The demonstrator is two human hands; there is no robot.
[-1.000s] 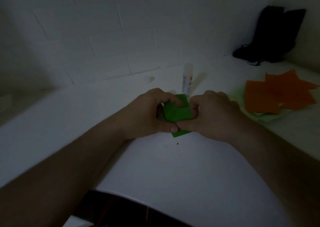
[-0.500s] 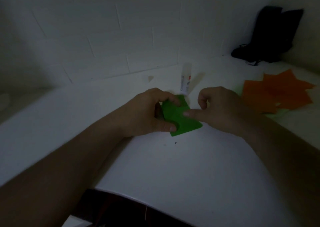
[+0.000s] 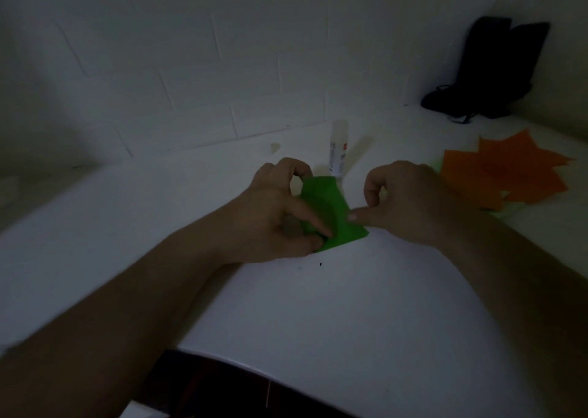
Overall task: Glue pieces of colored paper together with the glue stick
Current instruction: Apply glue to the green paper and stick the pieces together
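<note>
Pinching from the left, my left hand [image 3: 273,214] curls its thumb and fingers round the near-left edge of the folded green paper piece [image 3: 331,214], which lies on the white tabletop [image 3: 318,306] between both hands. Just behind the paper, the white glue stick [image 3: 339,151] stands upright and capped, near the wall. My right hand [image 3: 410,201] has its fingers curled, the thumb tip touching the paper's right edge; I cannot tell whether it truly pinches. Open tabletop lies in front of the hands. Further right rest fanned orange paper sheets [image 3: 506,172], well apart from the green piece. A dark bag [image 3: 496,67] leans in the corner of the white brick wall [image 3: 191,67].
</note>
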